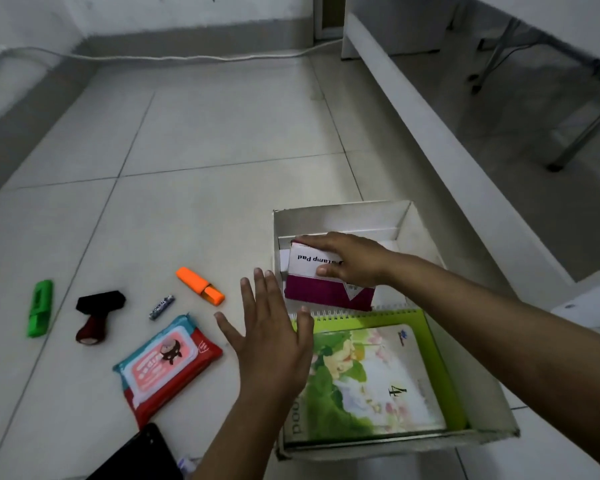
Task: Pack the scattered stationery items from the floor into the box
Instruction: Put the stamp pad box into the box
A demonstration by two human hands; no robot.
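A white cardboard box [423, 230] sits on the floor at the lower right. Inside it lies a green spiral notebook [378, 375]. My right hand [350, 259] grips a white and purple stamp pad carton [323, 289] inside the box's far half. My left hand [272, 337] hovers flat with straight, spread fingers over the box's left wall. On the tiles to the left lie an orange highlighter [200, 286], a small battery [161, 307], a red and teal wipes pack [167, 365], a black and dark red stamp [97, 315] and a green highlighter [40, 308].
A black flat object [142, 455] lies at the bottom edge near my left arm. A white desk panel [430, 140] runs diagonally on the right, with chair legs behind it. A white cable [174, 57] lies along the far wall.
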